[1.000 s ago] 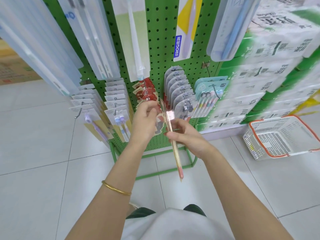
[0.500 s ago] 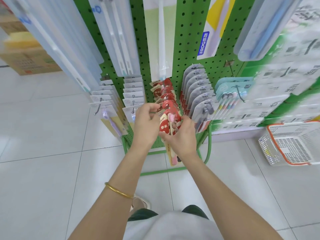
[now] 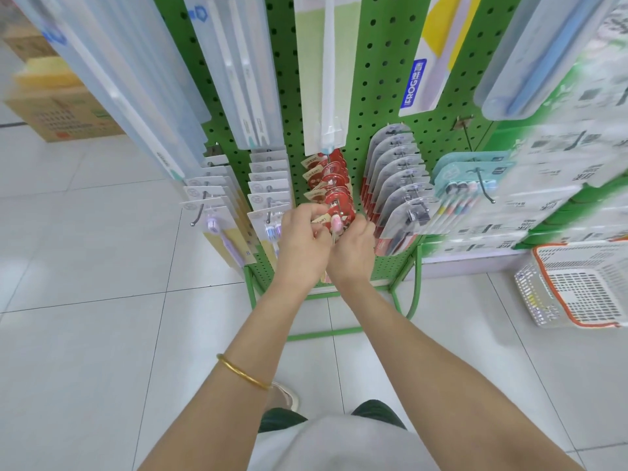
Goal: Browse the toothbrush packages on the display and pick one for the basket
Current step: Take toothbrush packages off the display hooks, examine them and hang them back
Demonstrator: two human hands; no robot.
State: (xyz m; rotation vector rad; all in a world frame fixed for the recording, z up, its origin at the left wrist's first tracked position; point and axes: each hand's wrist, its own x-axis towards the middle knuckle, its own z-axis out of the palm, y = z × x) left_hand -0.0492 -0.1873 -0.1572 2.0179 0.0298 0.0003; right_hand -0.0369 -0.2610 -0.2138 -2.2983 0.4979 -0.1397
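While both hands work at the middle hook of the green perforated metal display (image 3: 373, 79), we judge the task to be at its browsing stage. Our left hand (image 3: 302, 239) pinches the top of the front red card-backed toothbrush package (image 3: 336, 220), and our right hand (image 3: 353, 256) curls round its right edge. We cannot tell whether the package is on or off the hook. The white plastic basket with an orange rim (image 3: 543, 300) sits on the floor, well apart to the right. Choosing a package, carrying it over and dropping it in remain.
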